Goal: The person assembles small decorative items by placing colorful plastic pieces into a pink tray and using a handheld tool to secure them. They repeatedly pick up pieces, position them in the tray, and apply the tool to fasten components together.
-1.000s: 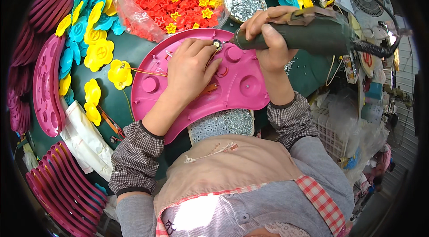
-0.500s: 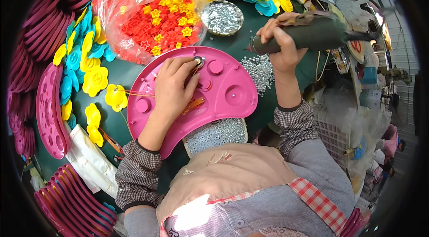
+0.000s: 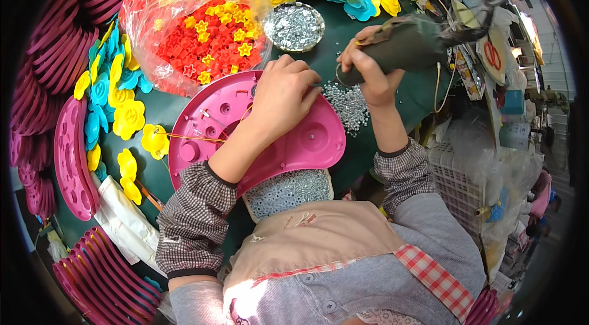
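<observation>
A pink kidney-shaped plastic casing (image 3: 208, 107) lies on the table in front of me, its posts and round recesses facing up. Over its upper middle is my left hand (image 3: 283, 93), fingers bent and pressed together; whatever they pinch is hidden, though something small and dark shows by the fingertips. Thin yellow and orange wires (image 3: 193, 137) run under my left wrist toward a yellow flower-shaped piece (image 3: 155, 141) at the left. To the right of the casing, my right hand (image 3: 375, 75) grips a dark green power screwdriver (image 3: 402, 48), held nearly level above loose screws (image 3: 348, 107).
A clear bag (image 3: 138, 37) of red and yellow star pieces sits behind the casing, beside a round dish (image 3: 296, 26) of small metal parts. A tray of screws (image 3: 288, 193) stands near my apron. Yellow and turquoise flowers (image 3: 128, 118) and stacked pink casings (image 3: 73, 156) line the left.
My left hand has moved right and up across the casing, covering the round peg there. The screwdriver has shifted slightly left, its front end lower. The view has shifted a little.
</observation>
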Available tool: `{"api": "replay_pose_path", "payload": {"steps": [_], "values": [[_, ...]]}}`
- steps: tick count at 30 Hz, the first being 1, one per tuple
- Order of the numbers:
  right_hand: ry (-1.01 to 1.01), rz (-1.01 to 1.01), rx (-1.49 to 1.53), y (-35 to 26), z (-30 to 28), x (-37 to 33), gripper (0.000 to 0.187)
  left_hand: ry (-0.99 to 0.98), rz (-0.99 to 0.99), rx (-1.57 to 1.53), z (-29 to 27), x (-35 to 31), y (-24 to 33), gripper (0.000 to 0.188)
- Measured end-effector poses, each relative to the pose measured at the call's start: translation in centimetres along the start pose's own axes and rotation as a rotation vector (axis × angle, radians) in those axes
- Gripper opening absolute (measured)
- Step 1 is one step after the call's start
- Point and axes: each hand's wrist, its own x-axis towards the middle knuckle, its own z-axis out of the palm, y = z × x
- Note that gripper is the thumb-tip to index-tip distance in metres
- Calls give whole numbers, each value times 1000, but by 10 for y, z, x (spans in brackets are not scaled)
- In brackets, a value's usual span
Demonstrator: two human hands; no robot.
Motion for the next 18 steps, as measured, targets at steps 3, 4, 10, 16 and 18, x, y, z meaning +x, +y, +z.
{"api": "replay_pose_path", "payload": {"steps": [3,4,10,16,18], "values": [[40,-36,-102,3,6,-3,26,2,-35,-6,2,-1,-2,18],[28,-75,-30,1,5,-1,27,15,-57,-21,1,-4,-3,18],[-72,-278,260,-23,10,23,26,38,-72,-12,10,25,-7,18],[83,-313,110,17,21,58,29,-143,-125,-21,14,33,-19,17],[102,-337,67,32,31,68,26,-113,-77,-58,16,31,-13,17]]}}
